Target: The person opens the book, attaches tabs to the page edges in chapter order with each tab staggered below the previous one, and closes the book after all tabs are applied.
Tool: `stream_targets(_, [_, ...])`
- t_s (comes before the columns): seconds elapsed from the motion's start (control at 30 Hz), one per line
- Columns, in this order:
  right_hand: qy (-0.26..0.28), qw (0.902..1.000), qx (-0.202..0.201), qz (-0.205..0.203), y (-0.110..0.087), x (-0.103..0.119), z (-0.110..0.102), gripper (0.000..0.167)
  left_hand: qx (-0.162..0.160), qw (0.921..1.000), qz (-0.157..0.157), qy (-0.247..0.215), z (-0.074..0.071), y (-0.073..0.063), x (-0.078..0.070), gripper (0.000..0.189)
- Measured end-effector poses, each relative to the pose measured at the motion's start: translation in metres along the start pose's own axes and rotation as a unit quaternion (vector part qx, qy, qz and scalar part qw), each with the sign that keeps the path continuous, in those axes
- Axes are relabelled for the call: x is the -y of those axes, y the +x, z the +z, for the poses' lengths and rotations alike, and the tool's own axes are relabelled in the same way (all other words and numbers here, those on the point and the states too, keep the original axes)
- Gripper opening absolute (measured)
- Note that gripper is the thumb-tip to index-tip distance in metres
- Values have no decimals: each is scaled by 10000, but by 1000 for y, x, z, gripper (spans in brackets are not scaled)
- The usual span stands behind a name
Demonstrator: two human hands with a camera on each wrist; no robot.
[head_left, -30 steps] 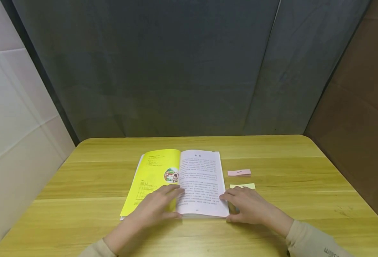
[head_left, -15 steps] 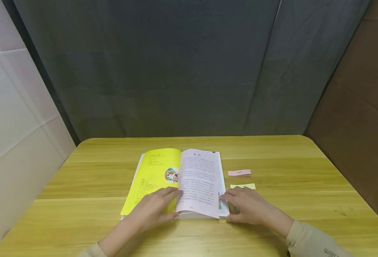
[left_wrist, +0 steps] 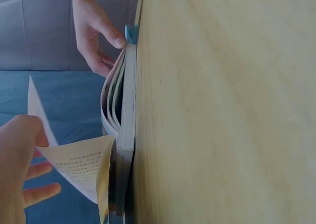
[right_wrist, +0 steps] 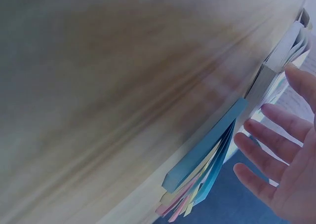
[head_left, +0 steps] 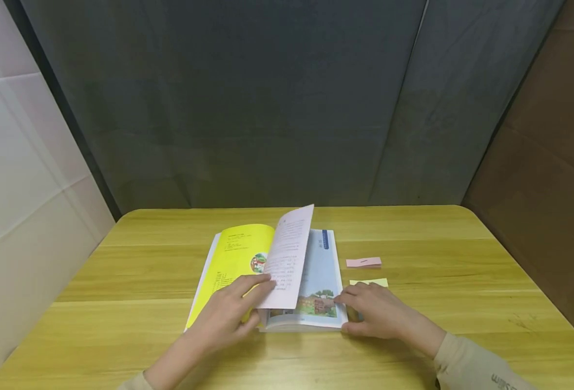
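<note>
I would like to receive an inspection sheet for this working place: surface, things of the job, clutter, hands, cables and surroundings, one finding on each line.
Surface: wood-patterned table, faint dark marks toward its right side.
Job's things: open book lying on the table, one raised page standing partway up; pink slip, yellow slip and blue slip right of the book.
Clutter: nothing seen.
Left hand: fingers at the raised page.
Right hand: fingers extended, at the book's right edge.
Cables: nothing seen.
Surroundings: dark backdrop behind, pale panel left, brown panel right.
</note>
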State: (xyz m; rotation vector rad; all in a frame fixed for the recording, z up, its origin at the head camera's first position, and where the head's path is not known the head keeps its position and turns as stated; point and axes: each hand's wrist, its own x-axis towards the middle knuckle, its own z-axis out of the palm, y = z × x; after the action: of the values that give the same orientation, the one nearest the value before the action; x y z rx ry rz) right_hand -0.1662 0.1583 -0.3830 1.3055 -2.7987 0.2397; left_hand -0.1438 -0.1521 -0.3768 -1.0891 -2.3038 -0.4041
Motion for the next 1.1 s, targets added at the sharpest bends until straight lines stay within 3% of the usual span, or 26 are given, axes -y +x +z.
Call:
stream_targets(0.47, [244, 9994, 223, 91, 5, -2, -4, 35, -1095, 9940, -28, 57, -13, -6, 13, 54])
stream_targets(0.77, [295, 9992, 219, 121, 6, -2, -5, 33, -1687, 9845, -430, 201, -19, -14, 21, 47])
stream_targets(0.9, [287, 9993, 227, 119, 6, -1, -5, 33, -1571, 9848, -545, 511, -21, -18, 25, 46])
stream_targets(1.1, [255, 9994, 233, 102, 6, -2, -4, 34, -483, 9935, -664, 787, -20, -21, 26, 41])
